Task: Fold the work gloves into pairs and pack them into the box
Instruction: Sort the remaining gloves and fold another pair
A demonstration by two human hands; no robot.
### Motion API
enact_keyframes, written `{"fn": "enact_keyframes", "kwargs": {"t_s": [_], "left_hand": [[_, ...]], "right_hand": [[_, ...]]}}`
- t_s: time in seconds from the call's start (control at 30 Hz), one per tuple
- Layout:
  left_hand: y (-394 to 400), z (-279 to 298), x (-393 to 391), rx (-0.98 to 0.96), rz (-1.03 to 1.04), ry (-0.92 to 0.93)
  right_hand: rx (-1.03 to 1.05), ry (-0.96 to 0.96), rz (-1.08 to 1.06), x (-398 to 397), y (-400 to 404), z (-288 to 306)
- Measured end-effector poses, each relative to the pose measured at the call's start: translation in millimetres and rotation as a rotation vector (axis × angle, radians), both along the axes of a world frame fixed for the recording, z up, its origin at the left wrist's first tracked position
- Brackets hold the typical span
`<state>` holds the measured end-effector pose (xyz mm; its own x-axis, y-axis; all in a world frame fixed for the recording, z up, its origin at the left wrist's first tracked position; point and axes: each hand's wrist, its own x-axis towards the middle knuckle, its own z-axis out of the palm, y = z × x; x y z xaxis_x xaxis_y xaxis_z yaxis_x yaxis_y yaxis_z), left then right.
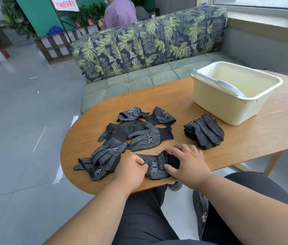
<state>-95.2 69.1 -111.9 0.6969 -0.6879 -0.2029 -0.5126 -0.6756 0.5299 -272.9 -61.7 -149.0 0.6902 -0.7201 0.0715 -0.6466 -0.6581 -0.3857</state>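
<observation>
A folded glove pair (155, 165) is held at the near bench (245, 142) edge: left hand (132, 171) is curled, pinching its dotted side; right hand (188, 164) is laid flat on the cuff end. Fabric is judged soft, light, floppy, w/ grippy dots; should be taken around the fold so it is not opened. Loose gloves (139, 133) lie behind, a stack (204, 131) by the box (235, 92).

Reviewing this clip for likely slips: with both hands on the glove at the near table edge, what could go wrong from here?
1. The folded glove under the left hand and right hand lies at the table edge; it could slide off.
2. The loose gloves overlap, so a mismatched pair is possible.
3. The stacked gloves beside the box could topple if brushed.
</observation>
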Motion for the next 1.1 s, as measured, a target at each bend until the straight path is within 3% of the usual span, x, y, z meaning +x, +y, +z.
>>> {"fn": "enact_keyframes", "kwargs": {"t_s": [0.2, 0.3, 0.4, 0.6, 0.77, 0.93, 1.1], "left_hand": [[-1.4, -2.8, -6.6, -0.007, -0.005, -0.184], [-1.8, -2.2, -13.3, -0.052, -0.212, -0.453], [-4.9, -4.4, -17.7, 0.062, -0.416, -0.626], [-0.2, -1.4, -40.7, 0.134, -0.467, -0.767], [7.3, -17.6, -61.4, 0.129, -0.454, -0.761], [11.3, -21.5, -61.3, 0.031, -0.417, -0.758], [13.3, -8.7, -58.0, -0.079, -0.374, -0.56]], "right_hand": [[-0.001, 0.006, -0.003, 1.4, -0.3, 0.7], [-0.005, -0.005, 0.0, 0.9, 0.4, 0.1], [-0.009, -0.003, -0.02, 0.6, 1.4, 2.3], [-0.08, 0.061, -0.16, 1.3, 6.9, 7.9], [0.014, 0.171, -0.189, 3.1, 6.5, 25.8], [0.487, -0.228, -0.153, 2.7, 13.3, 33.0], [0.918, -0.635, -0.096, 3.8, 17.0, 32.6]]}}
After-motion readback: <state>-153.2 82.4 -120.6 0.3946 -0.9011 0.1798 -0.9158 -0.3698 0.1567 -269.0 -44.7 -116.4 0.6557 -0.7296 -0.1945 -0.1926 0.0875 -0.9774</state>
